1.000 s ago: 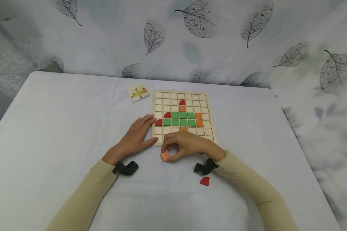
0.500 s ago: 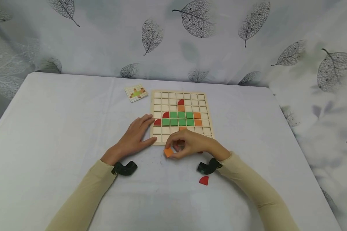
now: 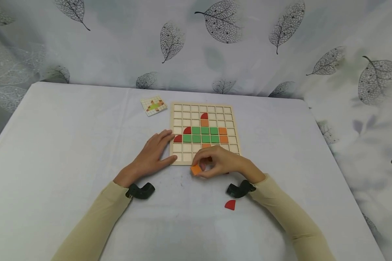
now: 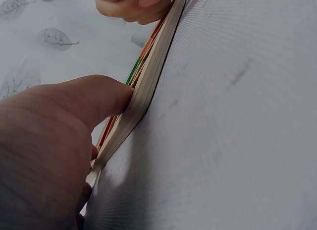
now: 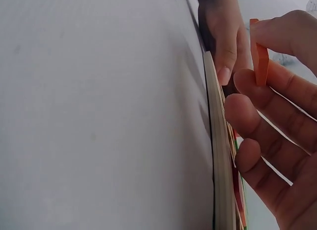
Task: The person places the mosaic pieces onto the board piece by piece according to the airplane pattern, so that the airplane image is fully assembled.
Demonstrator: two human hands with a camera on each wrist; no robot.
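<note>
In the head view, my right hand (image 3: 220, 161) pinches an orange square tile (image 3: 196, 169) between thumb and fingers, just in front of the board's near edge. The right wrist view shows this tile (image 5: 259, 59) raised on edge, above the level of the board. My left hand (image 3: 151, 154) lies flat, its fingertips and thumb touching the left rim of the wooden grid board (image 3: 202, 103). Green square tiles (image 3: 200, 138), orange squares (image 3: 223, 139) and red quarter-circle tiles (image 3: 187, 130) sit in the board's cells. The right hand hides some near cells.
A small pattern card (image 3: 154, 105) lies beyond the board's left corner. One loose red quarter-circle tile (image 3: 230, 204) is on the white tablecloth (image 3: 170, 224), close to the right wrist's black camera (image 3: 240, 189). A leaf-print cloth (image 3: 117, 47) hangs behind the table.
My right hand has moved right and slightly away from me along the board's near edge, still pinching the orange tile, which has turned a little. My left hand has stayed in place.
</note>
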